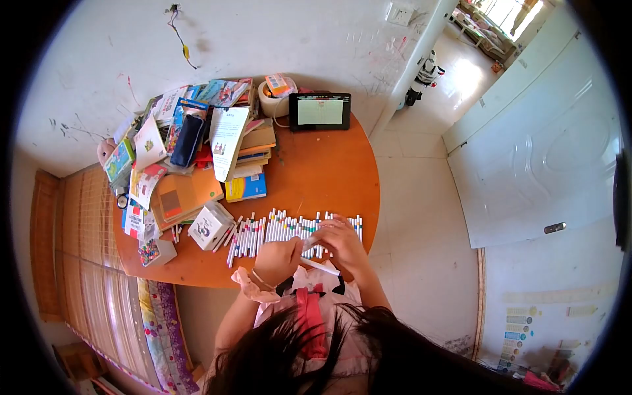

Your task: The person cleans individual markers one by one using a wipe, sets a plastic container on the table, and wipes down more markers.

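At lower centre, we find the left hand (279,259) curled, the right hand (338,241) loosely arched, grip contents indeterminable, beside rowed white-barrelled markers (283,228).

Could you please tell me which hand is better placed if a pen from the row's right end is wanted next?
Probably the right hand: it is close beside those pens, whereas the left hand is farther left.

Markers (288,228), numerous: slim white barrels with coloured bands, lying side by side in an uneven row along the near side of the desk (316,171). Loose marker (320,266), one: white, slanting apart from the row, resting place not showing clearly.
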### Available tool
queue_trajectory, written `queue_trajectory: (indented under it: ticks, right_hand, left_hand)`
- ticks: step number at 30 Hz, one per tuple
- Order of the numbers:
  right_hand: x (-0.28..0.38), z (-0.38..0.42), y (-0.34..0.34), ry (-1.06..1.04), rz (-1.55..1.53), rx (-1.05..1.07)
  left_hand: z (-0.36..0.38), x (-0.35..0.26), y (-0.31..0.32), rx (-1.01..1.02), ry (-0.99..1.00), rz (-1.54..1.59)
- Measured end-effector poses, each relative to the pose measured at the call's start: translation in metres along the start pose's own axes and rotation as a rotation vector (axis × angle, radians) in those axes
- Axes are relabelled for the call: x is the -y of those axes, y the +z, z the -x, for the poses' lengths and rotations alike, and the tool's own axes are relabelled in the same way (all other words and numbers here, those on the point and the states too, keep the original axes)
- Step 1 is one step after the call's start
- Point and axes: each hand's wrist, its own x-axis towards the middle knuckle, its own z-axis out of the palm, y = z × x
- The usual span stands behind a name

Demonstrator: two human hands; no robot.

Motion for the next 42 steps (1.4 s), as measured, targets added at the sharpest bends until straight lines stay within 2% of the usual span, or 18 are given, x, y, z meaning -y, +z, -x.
queue_trajectory:
  ticks: [2,4,7,9,13,17,19,22,26,28,30,32,34,36,37,38,40,42]
  right_hand:
    - [-0.009,0.003,-0.014,0.125,0.107,-0.063]
    - [-0.004,0.000,-0.019,0.149,0.069,-0.081]
    - [0.010,-0.006,-0.009,0.120,0.049,-0.007]
    - [0.010,-0.004,0.007,0.006,0.005,0.015]
    - [-0.002,-0.001,-0.012,0.124,0.069,-0.019]
    - [0.001,0.004,0.001,0.122,0.086,-0.015]
    - [0.008,0.002,0.014,0.017,-0.047,0.046]
    - [0.009,-0.002,0.008,0.039,-0.049,0.050]
    - [-0.002,0.003,-0.003,0.125,0.113,-0.015]
    - [0.002,0.001,0.003,0.078,0.147,-0.011]
    - [0.011,-0.002,0.015,-0.026,0.003,0.008]
    - [0.007,0.001,0.022,-0.027,-0.036,0.041]
    - [-0.015,0.004,0.019,0.080,-0.017,0.035]
    - [-0.051,0.020,0.018,0.120,0.076,-0.134]
    - [-0.069,0.038,0.017,0.267,0.127,-0.111]
    - [-0.074,0.044,0.012,0.262,0.125,-0.108]
    - [-0.075,0.043,0.003,0.520,0.085,-0.326]
    - [-0.059,0.038,-0.008,0.497,0.099,-0.290]
  left_hand:
    - [0.000,-0.003,-0.012,0.036,-0.043,0.005]
    - [0.002,-0.003,-0.014,0.069,-0.063,-0.030]
    - [0.001,0.000,0.005,0.066,0.022,-0.049]
    - [-0.001,-0.001,0.004,0.051,0.001,-0.033]
    - [0.000,-0.005,-0.012,0.048,-0.013,-0.051]
    - [0.009,0.004,-0.002,0.089,0.003,-0.092]
    - [0.007,0.003,0.006,0.077,0.009,-0.099]
    - [0.006,0.003,0.002,0.064,0.008,-0.085]
    - [0.006,-0.002,-0.014,0.098,-0.069,-0.116]
    - [0.008,0.005,-0.006,0.099,-0.044,-0.111]
    - [0.010,0.007,-0.001,0.102,-0.023,-0.104]
    - [0.009,0.007,0.001,0.105,-0.032,-0.118]
    - [0.009,0.012,-0.005,0.119,-0.094,-0.096]
    - [0.011,0.007,-0.022,0.068,-0.156,-0.025]
    - [0.014,0.010,-0.026,0.051,-0.157,-0.035]
    - [0.019,0.016,-0.028,0.047,-0.161,-0.037]
    - [0.030,0.027,-0.029,0.094,-0.208,-0.182]
    - [0.035,0.030,-0.026,0.112,-0.214,-0.206]
